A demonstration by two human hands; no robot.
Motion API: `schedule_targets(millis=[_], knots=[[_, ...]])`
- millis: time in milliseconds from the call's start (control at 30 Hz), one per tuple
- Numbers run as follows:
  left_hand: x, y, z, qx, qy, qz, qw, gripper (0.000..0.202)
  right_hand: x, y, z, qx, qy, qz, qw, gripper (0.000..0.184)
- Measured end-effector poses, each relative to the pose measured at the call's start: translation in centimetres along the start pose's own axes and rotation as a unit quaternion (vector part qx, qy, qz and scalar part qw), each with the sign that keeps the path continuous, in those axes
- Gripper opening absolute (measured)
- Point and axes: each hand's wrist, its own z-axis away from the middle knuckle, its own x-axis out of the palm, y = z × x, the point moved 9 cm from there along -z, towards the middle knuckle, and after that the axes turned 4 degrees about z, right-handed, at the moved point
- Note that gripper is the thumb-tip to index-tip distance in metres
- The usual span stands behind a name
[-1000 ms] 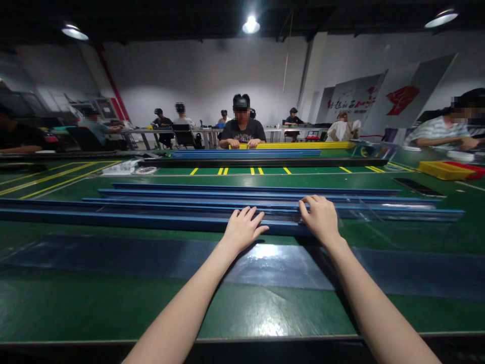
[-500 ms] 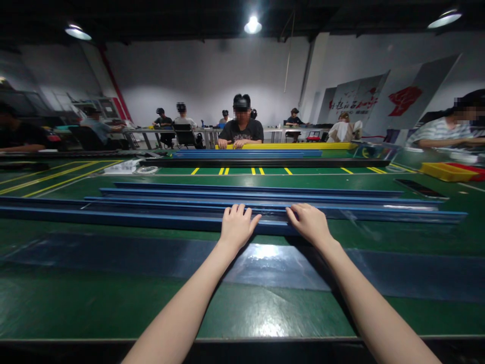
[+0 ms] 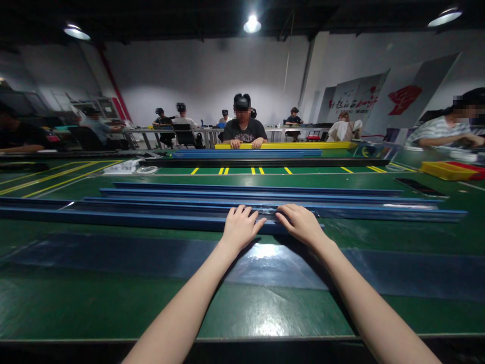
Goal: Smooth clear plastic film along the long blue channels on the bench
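A long blue channel (image 3: 151, 218) lies crosswise in front of me, its right end showing beside my right wrist. My left hand (image 3: 240, 226) is bent over the channel, fingertips at its far wall and thumb pointing right along the trough. On the same channel, just to the right, my right hand (image 3: 299, 221) has its fingers curled down over it. The fingertips' exact contact is partly hidden. Shiny clear film shows in the trough between the hands. Right behind lie several more blue channels (image 3: 379, 202), side by side.
Nearer me a flat strip of clear film (image 3: 125, 255) stretches across the green table (image 3: 94, 308). Farther back are a black bar (image 3: 265, 163), a phone (image 3: 420, 188) and a yellow tray (image 3: 447, 172). A person (image 3: 244, 130) opposite touches a yellow bar (image 3: 303, 146).
My right hand has moved left, and my left hand slightly right, so the gap between them is smaller. A glint at the channel's left has shifted left. The person opposite has moved their hands right.
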Motion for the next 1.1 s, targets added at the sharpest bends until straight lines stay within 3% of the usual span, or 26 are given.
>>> schedule_targets(millis=[167,267,433,600,667,867,1100], knots=[[-1.4,-2.3,0.1,-0.111,0.039,-0.052,0.992,0.050,-1.6,2.3,0.4,0.095,0.036,0.098,0.990,0.041],[-1.7,-2.9,0.3,-0.136,0.049,-0.066,0.987,0.049,-1.9,3.3,0.6,0.142,0.038,0.122,0.982,0.045],[-1.2,-1.7,0.1,-0.088,0.046,-0.035,0.994,0.040,-1.4,2.5,0.4,0.115,0.020,0.103,0.988,0.045],[-0.1,1.2,0.1,0.045,-0.005,0.009,0.999,0.032,-0.4,-0.5,0.1,-0.001,-0.010,-0.014,1.000,0.036],[0.3,1.8,0.3,0.069,-0.026,0.020,0.997,0.033,-0.1,-1.4,0.2,-0.041,-0.020,-0.062,0.997,0.033],[0.5,1.5,0.3,0.048,-0.029,0.036,0.998,0.034,-0.2,-0.9,0.0,-0.038,-0.001,-0.051,0.998,0.034],[-0.8,-0.6,0.0,-0.054,0.023,-0.023,0.998,0.041,-1.8,2.7,0.3,0.100,0.033,0.099,0.990,0.040]])
